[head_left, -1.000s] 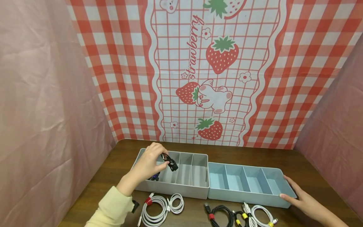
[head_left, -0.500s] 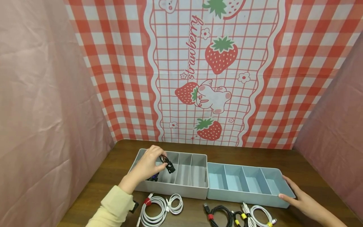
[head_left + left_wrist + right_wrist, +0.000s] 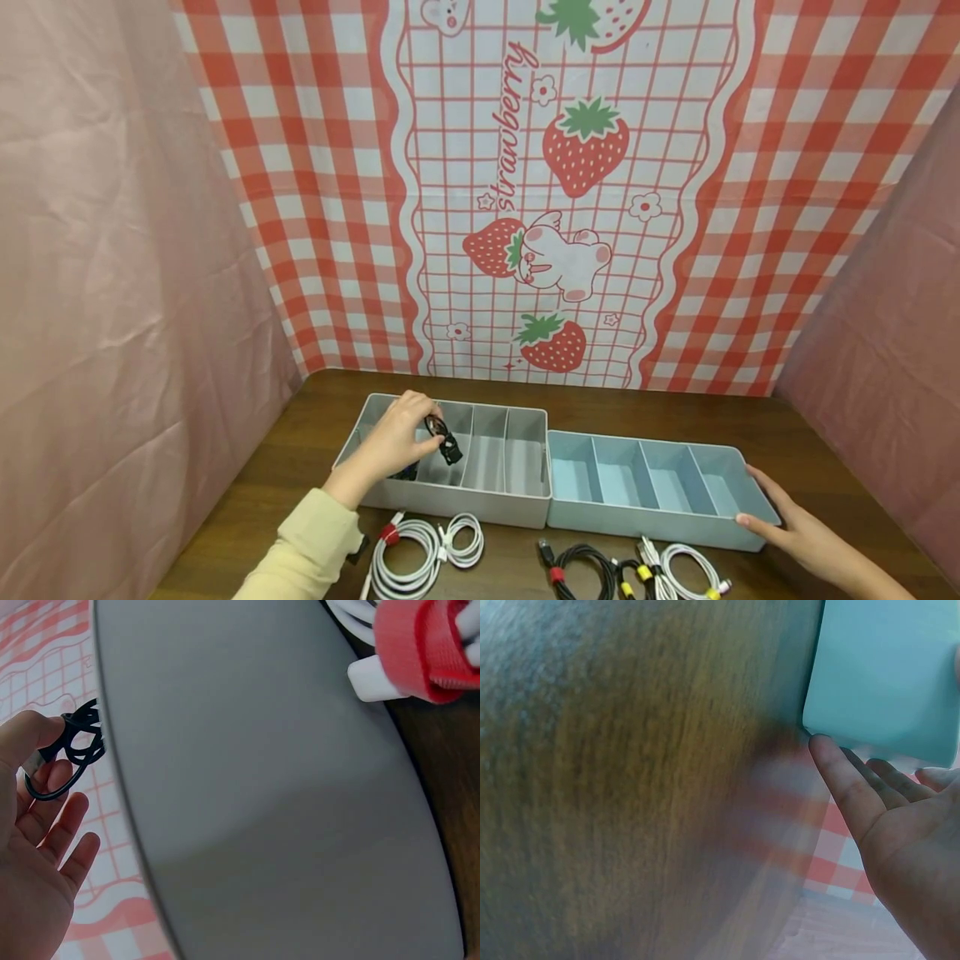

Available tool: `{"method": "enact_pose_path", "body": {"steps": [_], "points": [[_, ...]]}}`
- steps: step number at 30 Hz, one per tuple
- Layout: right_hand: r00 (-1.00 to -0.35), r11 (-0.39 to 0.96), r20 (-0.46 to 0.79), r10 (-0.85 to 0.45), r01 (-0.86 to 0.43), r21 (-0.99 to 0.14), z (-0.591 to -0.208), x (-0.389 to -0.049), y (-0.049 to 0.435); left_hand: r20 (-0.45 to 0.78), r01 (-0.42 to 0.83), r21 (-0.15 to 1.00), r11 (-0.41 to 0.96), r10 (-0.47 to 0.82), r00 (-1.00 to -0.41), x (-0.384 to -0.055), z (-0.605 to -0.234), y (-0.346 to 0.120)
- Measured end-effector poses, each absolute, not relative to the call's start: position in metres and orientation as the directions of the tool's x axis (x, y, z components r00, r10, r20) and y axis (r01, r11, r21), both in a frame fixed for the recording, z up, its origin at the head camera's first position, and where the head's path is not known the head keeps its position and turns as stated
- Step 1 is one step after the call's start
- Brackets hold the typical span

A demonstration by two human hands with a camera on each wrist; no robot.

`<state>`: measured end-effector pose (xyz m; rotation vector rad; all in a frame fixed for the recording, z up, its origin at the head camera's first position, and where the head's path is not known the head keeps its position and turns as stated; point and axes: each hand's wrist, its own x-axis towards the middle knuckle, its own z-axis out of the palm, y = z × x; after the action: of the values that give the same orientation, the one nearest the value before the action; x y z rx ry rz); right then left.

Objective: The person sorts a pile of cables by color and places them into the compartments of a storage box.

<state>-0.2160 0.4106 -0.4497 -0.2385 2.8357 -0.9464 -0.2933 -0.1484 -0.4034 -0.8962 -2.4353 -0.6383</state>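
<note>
My left hand (image 3: pixel 397 442) pinches a small coiled black cable (image 3: pixel 448 448) over the grey divided box (image 3: pixel 487 506). In the left wrist view, thumb and index finger hold the black cable (image 3: pixel 82 739) while the other fingers stay loosely bent. Dark bundled items (image 3: pixel 407 472) lie in a left compartment, partly hidden by the hand. My right hand (image 3: pixel 810 533) grips the right end of the blue divided box (image 3: pixel 652 518), thumb at the front corner and fingers at the far side. The right wrist view shows fingertips (image 3: pixel 821 746) touching the blue box (image 3: pixel 885 682).
In front of the boxes lie coiled cables on the wooden table (image 3: pixel 262 492): a large white coil (image 3: pixel 405 558) with a red strap, a smaller white coil (image 3: pixel 463 542), a black cable (image 3: pixel 585 554) and yellow-strapped cables (image 3: pixel 690 554). A strawberry-print cloth (image 3: pixel 555 250) hangs behind.
My left hand has lowered slightly with the black cable, which hangs a little nearer the grey box's compartments. The right hand keeps its place on the blue box.
</note>
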Motion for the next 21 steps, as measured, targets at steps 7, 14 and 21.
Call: {"method": "enact_pose_path", "body": {"steps": [7, 14, 21], "points": [[-0.975, 0.778, -0.096, -0.200, -0.099, -0.620, -0.449, -0.215, 0.410, 0.513, 0.664, 0.290, 0.690, 0.473, -0.716, -0.298, -0.413, -0.146], [-0.977, 0.790, -0.069, -0.202, -0.121, -0.601, -0.449, -0.214, 0.409, 0.522, 0.680, 0.276, 0.679, 0.489, -0.699, -0.303, -0.422, -0.144], [-0.979, 0.795, -0.040, -0.201, -0.139, -0.591, -0.450, -0.214, 0.409, 0.509, 0.662, 0.274, 0.698, 0.479, -0.715, -0.304, -0.425, -0.141]]}}
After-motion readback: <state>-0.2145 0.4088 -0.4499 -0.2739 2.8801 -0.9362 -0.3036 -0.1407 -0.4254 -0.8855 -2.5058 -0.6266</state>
